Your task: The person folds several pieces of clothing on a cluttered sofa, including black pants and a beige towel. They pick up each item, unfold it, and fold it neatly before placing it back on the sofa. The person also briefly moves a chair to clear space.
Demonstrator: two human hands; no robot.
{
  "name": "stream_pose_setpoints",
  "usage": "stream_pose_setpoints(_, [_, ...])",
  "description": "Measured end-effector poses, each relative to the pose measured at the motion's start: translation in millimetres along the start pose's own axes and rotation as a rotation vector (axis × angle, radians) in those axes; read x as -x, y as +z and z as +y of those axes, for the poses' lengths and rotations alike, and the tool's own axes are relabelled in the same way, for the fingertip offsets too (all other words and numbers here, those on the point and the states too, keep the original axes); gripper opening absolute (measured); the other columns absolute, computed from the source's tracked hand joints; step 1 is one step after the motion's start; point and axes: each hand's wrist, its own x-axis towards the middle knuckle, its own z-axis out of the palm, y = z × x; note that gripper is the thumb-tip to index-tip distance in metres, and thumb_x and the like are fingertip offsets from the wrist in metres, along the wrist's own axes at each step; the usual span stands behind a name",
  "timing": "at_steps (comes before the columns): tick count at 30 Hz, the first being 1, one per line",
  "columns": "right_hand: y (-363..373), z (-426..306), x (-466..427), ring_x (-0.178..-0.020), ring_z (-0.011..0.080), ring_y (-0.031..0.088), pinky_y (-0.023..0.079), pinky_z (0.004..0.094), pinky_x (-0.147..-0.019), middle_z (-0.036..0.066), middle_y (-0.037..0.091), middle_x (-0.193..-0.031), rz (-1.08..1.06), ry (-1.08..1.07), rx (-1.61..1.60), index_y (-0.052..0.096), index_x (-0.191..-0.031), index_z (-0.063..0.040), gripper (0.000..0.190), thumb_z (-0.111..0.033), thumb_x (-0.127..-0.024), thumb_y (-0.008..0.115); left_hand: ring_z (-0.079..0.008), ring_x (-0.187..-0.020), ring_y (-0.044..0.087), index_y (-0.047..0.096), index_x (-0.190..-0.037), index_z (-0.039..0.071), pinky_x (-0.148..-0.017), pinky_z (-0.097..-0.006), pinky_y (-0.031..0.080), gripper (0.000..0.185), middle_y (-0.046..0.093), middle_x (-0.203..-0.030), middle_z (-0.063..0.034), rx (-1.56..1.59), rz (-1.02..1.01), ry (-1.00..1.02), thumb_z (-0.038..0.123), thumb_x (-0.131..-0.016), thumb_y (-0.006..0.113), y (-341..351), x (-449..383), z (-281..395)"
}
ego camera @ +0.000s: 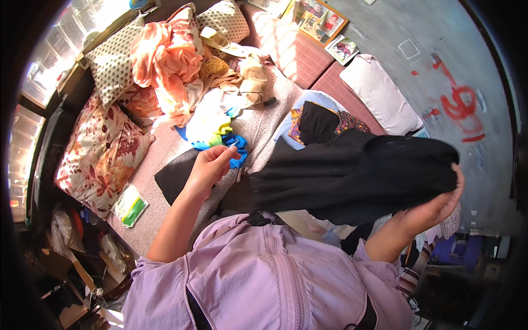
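A large black garment (354,177) stretches across in front of my body, partly blurred. At its right end my right hand (447,202) grips the edge, with most of the fingers hidden behind the fabric. My left hand (212,167) is raised to the left of the garment, thumb and fingertips pinched together, and I see nothing clearly held in it. Behind the left forearm lies a folded black cloth (175,173) on the pink bed cover (165,144). Just beyond the left fingertips is a bunched blue cloth (239,150) beside a yellow and white one (208,123).
Peach fabric (167,57), patterned cushions (113,62) and a floral pillow (103,161) crowd the far left. Folded clothes (317,121) lie beyond the garment. A white pillow (379,95) leans by the grey wall (437,49). A green-and-white packet (131,206) lies at the bed's edge.
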Motion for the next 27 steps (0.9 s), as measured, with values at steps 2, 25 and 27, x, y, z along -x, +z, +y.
stream_pose_setpoints(2, [9.7, -3.3, -4.8, -0.105, 0.0222, 0.06, 0.047, 0.0334, -0.096, 0.015, 0.061, -0.118, -0.109, 0.025, 0.051, 0.058, -0.117, 0.005, 0.039, -0.029, -0.101, 0.05, -0.0012, -0.048, 0.03, 0.068, -0.092, 0.007, -0.046, -0.0212, 0.019, 0.027, 0.04, -0.056, 0.0102, -0.001, -0.055, 0.034, 0.032, -0.098, 0.063, 8.6, -0.6, -4.6])
stream_pose_setpoints(25, [-173.9, 6.2, 13.9, -0.08, 0.0276, 0.065, 0.056, 0.0345, -0.071, 0.028, 0.06, -0.099, -0.381, 0.071, -0.33, 0.055, -0.093, 0.003, 0.043, -0.037, -0.083, 0.067, -0.0377, -0.132, 0.042, 0.027, -0.153, 0.003, -0.113, -0.0431, 0.033, 0.115, 0.038, -0.15, -0.0184, -0.635, -0.764, 0.815, 0.029, -0.063, 0.093, 211.1, -12.9, -49.4])
stream_pose_setpoints(27, [-195.9, 26.8, -2.1, -0.068, 0.0259, 0.063, 0.053, 0.0303, -0.061, 0.028, 0.06, -0.088, -0.791, 0.007, -0.402, 0.053, -0.083, -0.001, 0.048, -0.046, -0.081, 0.069, -0.0376, -0.128, 0.043, 0.026, -0.153, 0.002, -0.111, -0.0429, 0.036, 0.114, 0.04, -0.148, -0.0195, -0.679, -0.921, 0.746, 0.024, -0.063, 0.092, 228.5, -7.7, -57.9])
